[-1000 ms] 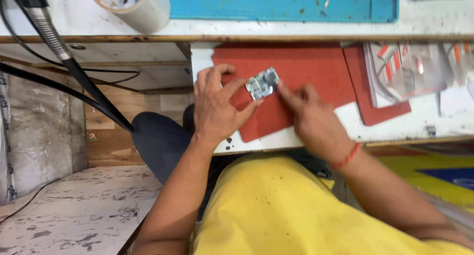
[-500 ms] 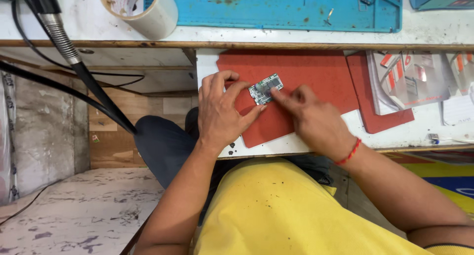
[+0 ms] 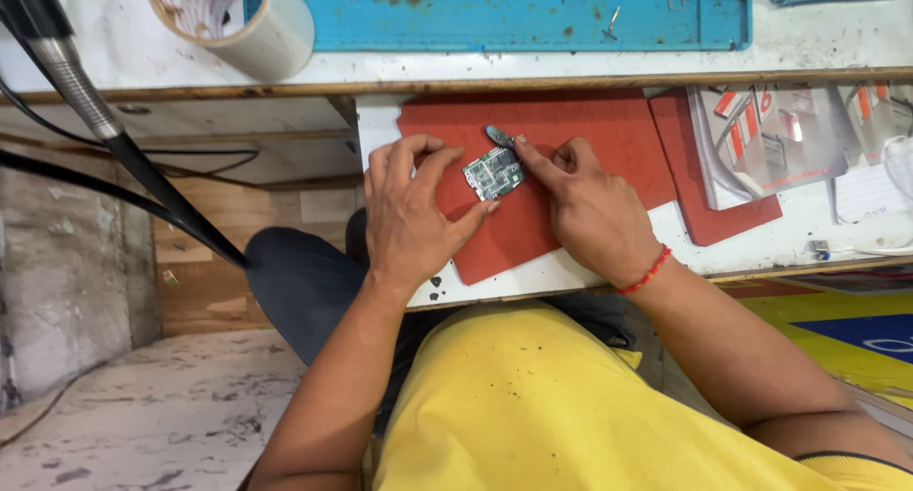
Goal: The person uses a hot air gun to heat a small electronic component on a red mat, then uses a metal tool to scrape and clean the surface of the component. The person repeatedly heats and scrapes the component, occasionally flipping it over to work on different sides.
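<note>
A small green circuit board (image 3: pixel 494 173) lies on a red mat (image 3: pixel 590 130) on a pull-out white shelf (image 3: pixel 761 249). My left hand (image 3: pixel 409 211) rests on the mat with thumb and fingers pinching the board's left and lower edges. My right hand (image 3: pixel 585 201) is curled beside the board's right edge, its index finger touching the board's top corner. Just above that finger a small dark oval part (image 3: pixel 498 134) lies on the mat.
A roll of tape (image 3: pixel 233 20) and a blue work mat (image 3: pixel 533 11) sit on the upper bench. Plastic bags of small parts (image 3: pixel 770 134) lie on a second red mat (image 3: pixel 709 215) at right. A flexible metal arm and black cables (image 3: pixel 95 120) cross at left.
The view has shifted slightly, so the shelf and hands sit lower in the picture. Both hands stay at the board; the dark oval part now shows above my right index finger.
</note>
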